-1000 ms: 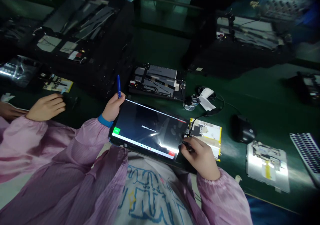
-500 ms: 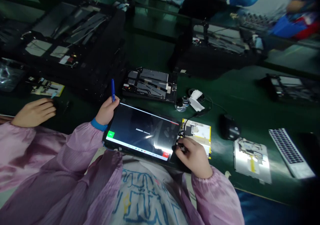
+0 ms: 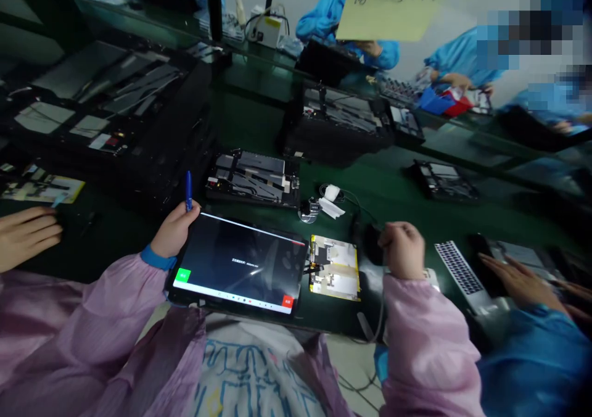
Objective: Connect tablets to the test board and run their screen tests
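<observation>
Left hand (image 3: 174, 231) pinched a blue pen (image 3: 188, 190) at the tablet's (image 3: 238, 263) top-left corner; curled right hand (image 3: 402, 250) sat by a black mouse (image 3: 372, 244), partly hidden, contact unclear.

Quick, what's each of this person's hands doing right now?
Left hand: closed, holding a blue pen.
Right hand: closed beside a black computer mouse; any hold unclear.

Both hands up, well apart, fingers curled.
The left hand (image 3: 174, 229) was tipped up at a bent wrist, thumb raised and fingers closed in a firm grip, with the pink-sleeved left forearm (image 3: 115, 300) angling in from the lower left. The right hand (image 3: 402, 250) was balled loosely, knuckles upward, above the pink-sleeved right forearm (image 3: 425, 330), which rose almost straight from the bottom edge.
</observation>
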Motion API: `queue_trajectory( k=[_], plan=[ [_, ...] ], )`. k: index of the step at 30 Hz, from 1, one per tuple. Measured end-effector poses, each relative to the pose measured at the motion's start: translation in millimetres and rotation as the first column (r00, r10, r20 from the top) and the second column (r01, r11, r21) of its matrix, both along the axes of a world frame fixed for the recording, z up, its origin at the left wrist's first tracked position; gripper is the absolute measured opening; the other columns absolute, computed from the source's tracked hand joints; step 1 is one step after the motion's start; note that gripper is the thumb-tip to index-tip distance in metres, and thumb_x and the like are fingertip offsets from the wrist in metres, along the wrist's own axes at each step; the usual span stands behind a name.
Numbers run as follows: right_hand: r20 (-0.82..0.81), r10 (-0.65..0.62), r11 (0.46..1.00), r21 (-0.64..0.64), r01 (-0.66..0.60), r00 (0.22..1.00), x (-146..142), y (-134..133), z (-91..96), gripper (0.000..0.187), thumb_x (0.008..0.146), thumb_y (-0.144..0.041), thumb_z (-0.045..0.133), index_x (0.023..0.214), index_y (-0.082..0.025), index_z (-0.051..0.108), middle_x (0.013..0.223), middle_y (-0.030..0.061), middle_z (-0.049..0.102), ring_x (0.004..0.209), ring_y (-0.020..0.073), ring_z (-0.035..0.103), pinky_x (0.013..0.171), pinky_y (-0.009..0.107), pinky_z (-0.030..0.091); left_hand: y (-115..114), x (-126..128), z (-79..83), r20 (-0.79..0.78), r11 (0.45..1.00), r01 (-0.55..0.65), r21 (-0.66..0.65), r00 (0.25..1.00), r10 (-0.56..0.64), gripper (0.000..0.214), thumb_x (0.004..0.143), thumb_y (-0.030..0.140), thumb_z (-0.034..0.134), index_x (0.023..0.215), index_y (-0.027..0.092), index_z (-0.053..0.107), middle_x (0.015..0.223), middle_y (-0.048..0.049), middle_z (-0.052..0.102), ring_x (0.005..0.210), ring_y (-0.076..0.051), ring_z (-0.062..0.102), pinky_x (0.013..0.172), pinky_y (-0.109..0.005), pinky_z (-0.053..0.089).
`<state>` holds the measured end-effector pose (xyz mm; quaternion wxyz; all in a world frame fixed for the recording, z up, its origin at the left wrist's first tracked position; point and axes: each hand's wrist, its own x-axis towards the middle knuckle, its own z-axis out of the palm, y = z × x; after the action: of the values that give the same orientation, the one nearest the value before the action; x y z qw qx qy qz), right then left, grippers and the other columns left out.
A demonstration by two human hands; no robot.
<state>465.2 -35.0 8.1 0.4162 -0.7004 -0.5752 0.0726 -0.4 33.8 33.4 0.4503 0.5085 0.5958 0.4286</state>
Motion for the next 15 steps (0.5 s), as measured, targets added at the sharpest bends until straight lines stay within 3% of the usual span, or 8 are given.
queue_trajectory(
  k=[2, 5, 8, 10, 11, 13, 14, 15],
  plan=[
    [0.019, -0.064, 0.995, -0.072, 0.065, 0.998, -12, 13, -4.7, 0.028, 0.081, -0.047, 0.049, 0.073, -0.020, 0.050, 0.053, -0.0030, 0.048, 0.044, 0.0117, 0.045, 0.044, 0.026, 0.036, 0, -2, -0.2, 0.013, 1.000, 0.005, -0.021, 1.000, -0.005, 0.036, 0.067, 0.055, 0.063, 0.071, 0.020, 0.055, 0.070, 0.0002, 0.049, 0.074, -0.017, 0.043, 0.073, -0.028, 0.036],
    [0.083, -0.061, 0.985, -0.154, 0.073, 0.995, -23, 22, -3.8, 0.030, 0.071, -0.047, 0.061, 0.075, -0.019, 0.055, 0.064, 0.0020, 0.057, 0.057, 0.0159, 0.052, 0.056, 0.031, 0.045, -1, -2, 2.3, 0.015, 0.999, 0.013, -0.052, 1.000, -0.012, 0.041, 0.065, 0.059, 0.063, 0.072, 0.019, 0.055, 0.071, 0.0003, 0.049, 0.074, -0.018, 0.043, 0.074, -0.029, 0.036],
    [0.174, -0.090, 0.968, -0.215, 0.127, 0.981, -18, 32, 11.1, 0.035, 0.063, -0.045, 0.067, 0.082, -0.017, 0.058, 0.081, 0.0095, 0.062, 0.079, 0.0254, 0.058, 0.076, 0.045, 0.047, -3, -2, 6.6, 0.001, 0.996, 0.020, -0.082, 1.000, -0.020, 0.041, 0.067, 0.059, 0.062, 0.073, 0.019, 0.054, 0.071, 0.0009, 0.048, 0.074, -0.017, 0.043, 0.075, -0.029, 0.037],
    [0.204, -0.157, 0.953, -0.224, 0.203, 0.966, -11, 47, 26.8, 0.042, 0.060, -0.042, 0.070, 0.090, -0.016, 0.059, 0.097, 0.0145, 0.062, 0.099, 0.0327, 0.055, 0.091, 0.054, 0.041, -4, -2, 8.3, 0.004, 0.994, 0.024, -0.104, 1.000, -0.024, 0.040, 0.067, 0.058, 0.060, 0.072, 0.019, 0.054, 0.070, 0.0014, 0.047, 0.073, -0.016, 0.043, 0.075, -0.029, 0.037],
    [0.135, -0.197, 0.948, -0.225, 0.223, 0.971, -8, 59, 35.4, 0.046, 0.058, -0.040, 0.072, 0.095, -0.016, 0.059, 0.104, 0.0153, 0.060, 0.108, 0.0338, 0.052, 0.097, 0.054, 0.038, -4, -1, 8.7, 0.009, 0.993, 0.024, -0.112, 1.000, -0.024, 0.040, 0.067, 0.059, 0.060, 0.072, 0.019, 0.053, 0.070, 0.0015, 0.047, 0.073, -0.016, 0.043, 0.075, -0.029, 0.037],
    [-0.166, -0.239, 0.951, -0.236, 0.197, 0.957, -6, 91, 51.9, 0.052, 0.059, -0.037, 0.075, 0.103, -0.017, 0.057, 0.113, 0.0135, 0.057, 0.115, 0.0302, 0.049, 0.102, 0.046, 0.037, -5, -1, 8.6, 0.014, 0.993, 0.024, -0.119, 1.000, -0.023, 0.040, 0.067, 0.058, 0.059, 0.072, 0.019, 0.053, 0.070, 0.0013, 0.048, 0.074, -0.017, 0.044, 0.077, -0.030, 0.038],
    [-0.388, -0.269, 0.951, -0.252, 0.179, 0.882, -7, 110, 59.0, 0.052, 0.060, -0.037, 0.075, 0.105, -0.018, 0.055, 0.113, 0.0114, 0.056, 0.114, 0.0268, 0.051, 0.101, 0.041, 0.039, -5, -1, 8.4, 0.016, 0.992, 0.026, -0.122, 1.000, -0.024, 0.040, 0.067, 0.058, 0.059, 0.072, 0.019, 0.053, 0.070, 0.0010, 0.048, 0.075, -0.017, 0.044, 0.077, -0.030, 0.038],
    [-0.488, -0.278, 0.948, -0.277, 0.155, 0.827, -9, 130, 65.1, 0.050, 0.067, -0.043, 0.070, 0.107, -0.018, 0.054, 0.110, 0.0104, 0.057, 0.107, 0.0243, 0.056, 0.094, 0.039, 0.045, -5, -2, 8.1, 0.016, 0.992, 0.027, -0.124, 1.000, -0.025, 0.039, 0.068, 0.058, 0.059, 0.073, 0.019, 0.053, 0.071, 0.0007, 0.049, 0.076, -0.018, 0.045, 0.078, -0.030, 0.038]
  ],
)
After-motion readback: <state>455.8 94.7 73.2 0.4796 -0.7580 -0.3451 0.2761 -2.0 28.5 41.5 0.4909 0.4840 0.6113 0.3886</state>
